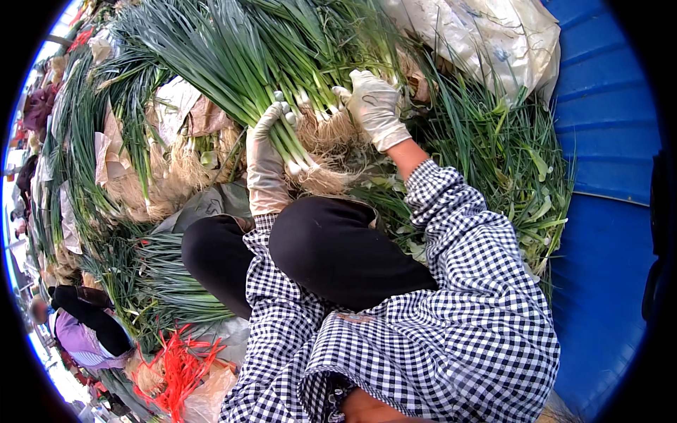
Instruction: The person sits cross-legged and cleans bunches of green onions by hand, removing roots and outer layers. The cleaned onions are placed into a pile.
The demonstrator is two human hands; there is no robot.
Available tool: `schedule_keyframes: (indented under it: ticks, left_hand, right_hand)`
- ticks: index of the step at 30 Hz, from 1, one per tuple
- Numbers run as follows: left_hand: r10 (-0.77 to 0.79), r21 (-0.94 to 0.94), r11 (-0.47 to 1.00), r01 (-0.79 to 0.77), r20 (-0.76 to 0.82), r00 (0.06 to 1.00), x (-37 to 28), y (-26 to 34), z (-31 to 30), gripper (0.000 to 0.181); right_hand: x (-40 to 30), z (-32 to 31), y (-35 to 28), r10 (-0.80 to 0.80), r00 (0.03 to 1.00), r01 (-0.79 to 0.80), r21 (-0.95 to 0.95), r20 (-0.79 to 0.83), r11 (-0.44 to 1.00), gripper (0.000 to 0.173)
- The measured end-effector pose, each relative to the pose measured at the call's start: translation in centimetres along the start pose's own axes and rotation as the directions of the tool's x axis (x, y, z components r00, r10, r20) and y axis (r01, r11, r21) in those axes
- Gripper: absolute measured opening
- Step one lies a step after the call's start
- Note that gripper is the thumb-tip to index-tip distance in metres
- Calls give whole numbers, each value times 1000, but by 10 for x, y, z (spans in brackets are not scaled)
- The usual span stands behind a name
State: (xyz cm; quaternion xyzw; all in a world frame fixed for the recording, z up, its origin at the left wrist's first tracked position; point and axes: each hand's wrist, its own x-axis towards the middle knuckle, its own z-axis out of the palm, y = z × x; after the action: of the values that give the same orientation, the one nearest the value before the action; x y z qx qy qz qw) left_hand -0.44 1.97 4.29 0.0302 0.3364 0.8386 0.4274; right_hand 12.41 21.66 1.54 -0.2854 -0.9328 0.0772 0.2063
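My left hand [266,150], in a whitish glove, is closed around a bunch of green onions [285,145]; their white bulbs and stringy roots point down to the right, above my knee. The long green leaves fan out to the upper left. To the right, my right hand [374,103], gloved too, is bent over the white stem ends of a pile of green onions [320,100] with tangled roots [330,129]. Its fingertips are turned away, so whether a stalk is between them cannot be told.
Trimmed leaves [518,185] are heaped at right beside a blue ribbed wall [603,116]. A whitish plastic sack [492,42] lies upper right. More onions [180,269] and red plastic ties [177,370] lie at left. Another person [90,336] sits at far lower left.
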Motion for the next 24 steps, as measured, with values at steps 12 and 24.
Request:
schedule_keyframes:
  ticks: [12,24]
  left_hand:
    - [1,-241,970,30,127,992,-11,19,-31,35]
    - [87,-216,975,-59,125,988,-28,48,-13,35]
  right_hand:
    - [-13,-157,82,294,815,-557,537,499,634,24]
    - [11,46,-80,-25,987,-54,484,156,873,41]
